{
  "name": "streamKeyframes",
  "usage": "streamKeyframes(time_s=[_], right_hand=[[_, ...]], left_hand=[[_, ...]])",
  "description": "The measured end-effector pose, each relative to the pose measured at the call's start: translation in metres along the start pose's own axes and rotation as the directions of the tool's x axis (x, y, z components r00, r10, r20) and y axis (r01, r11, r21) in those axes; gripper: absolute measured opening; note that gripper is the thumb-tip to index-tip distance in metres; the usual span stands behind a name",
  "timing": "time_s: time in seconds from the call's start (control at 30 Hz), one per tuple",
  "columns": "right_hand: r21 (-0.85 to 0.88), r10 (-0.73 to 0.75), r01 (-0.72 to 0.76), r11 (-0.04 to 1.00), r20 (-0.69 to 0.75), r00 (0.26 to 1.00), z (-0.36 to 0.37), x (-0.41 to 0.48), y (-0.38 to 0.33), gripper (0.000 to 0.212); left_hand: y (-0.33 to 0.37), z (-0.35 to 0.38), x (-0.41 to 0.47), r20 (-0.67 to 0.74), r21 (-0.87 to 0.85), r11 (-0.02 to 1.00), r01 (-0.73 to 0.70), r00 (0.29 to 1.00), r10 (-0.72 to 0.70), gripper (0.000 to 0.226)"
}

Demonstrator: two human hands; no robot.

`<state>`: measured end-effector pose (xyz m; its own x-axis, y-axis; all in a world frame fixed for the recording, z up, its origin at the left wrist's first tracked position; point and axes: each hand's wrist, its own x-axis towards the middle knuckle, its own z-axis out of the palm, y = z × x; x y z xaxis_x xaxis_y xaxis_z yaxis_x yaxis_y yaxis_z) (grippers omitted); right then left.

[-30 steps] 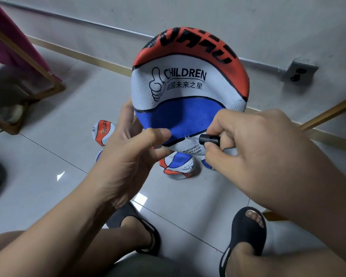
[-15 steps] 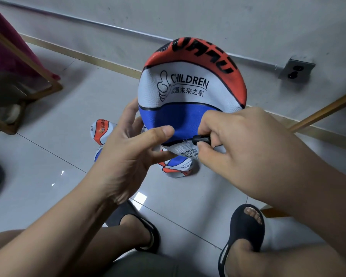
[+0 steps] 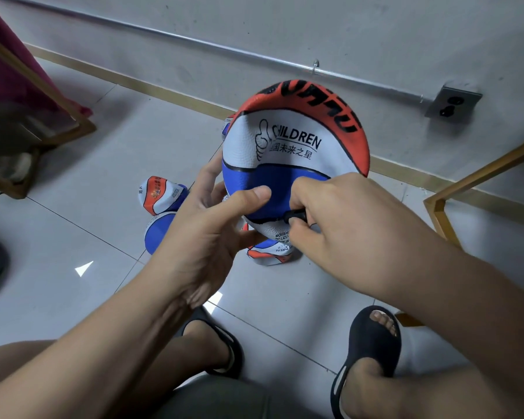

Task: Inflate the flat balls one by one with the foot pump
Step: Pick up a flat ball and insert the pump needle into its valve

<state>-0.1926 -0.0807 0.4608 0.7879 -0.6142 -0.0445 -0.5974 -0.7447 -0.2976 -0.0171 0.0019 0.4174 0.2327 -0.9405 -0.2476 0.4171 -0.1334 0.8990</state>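
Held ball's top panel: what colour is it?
The top panel is orange-red with black lettering, best seen in the head view.

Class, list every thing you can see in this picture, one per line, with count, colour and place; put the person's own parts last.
held ball: one, red, white and blue, raised at centre
pump nozzle: one, black, at the held ball's lower part
flat balls: at least three, same colours, on the floor beneath the hands
floor: one, pale tiles
metal pipe: one, grey, along the wall
wall socket: one, grey, at the pipe's right end
wooden frames: two, brown, left and right edges
pink cloth: one, top left
sandals: two, black, on the feet
left hand: holds the held ball
right hand: pinches the pump nozzle
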Motion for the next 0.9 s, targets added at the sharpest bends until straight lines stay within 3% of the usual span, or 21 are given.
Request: streamKeyframes(time_s=[0.27,0.37,0.47,0.6,0.73,0.83,0.9], right_hand=[[0.212,0.215,-0.206,0.955,-0.019,0.976,0.022,0.004,0.000,0.014],[0.360,0.299,-0.272,0.893,-0.020,0.954,0.027,0.002,-0.001,0.013],[0.526,0.311,-0.302,0.795,0.074,0.948,0.020,-0.003,0.000,0.012],[0.672,0.281,-0.321,0.667,0.172,0.944,0.009,-0.006,0.007,0.011],[0.702,0.259,-0.344,0.624,0.230,0.938,0.009,-0.005,0.007,0.009],[0.768,0.281,-0.347,0.538,0.225,0.933,-0.001,-0.003,0.016,0.009],[0.790,0.266,-0.335,0.513,0.225,0.937,-0.008,-0.004,0.022,0.011]], left_hand=[[-0.003,0.001,0.000,-0.056,0.043,0.999,0.015,0.998,-0.012,0.066],[-0.004,0.003,0.001,-0.085,0.134,0.991,0.000,0.996,0.012,0.067],[-0.002,-0.001,0.008,-0.157,0.241,0.970,0.013,0.987,0.026,0.085],[-0.001,-0.003,0.012,-0.056,0.257,0.966,0.040,0.998,-0.026,0.069],[-0.001,-0.005,0.016,-0.018,0.149,0.979,0.140,0.990,-0.139,0.093],[0.000,-0.011,0.010,0.151,0.069,0.969,0.237,0.958,-0.245,0.071],[-0.003,-0.017,0.005,0.258,0.005,0.953,0.304,0.920,-0.295,0.072]])
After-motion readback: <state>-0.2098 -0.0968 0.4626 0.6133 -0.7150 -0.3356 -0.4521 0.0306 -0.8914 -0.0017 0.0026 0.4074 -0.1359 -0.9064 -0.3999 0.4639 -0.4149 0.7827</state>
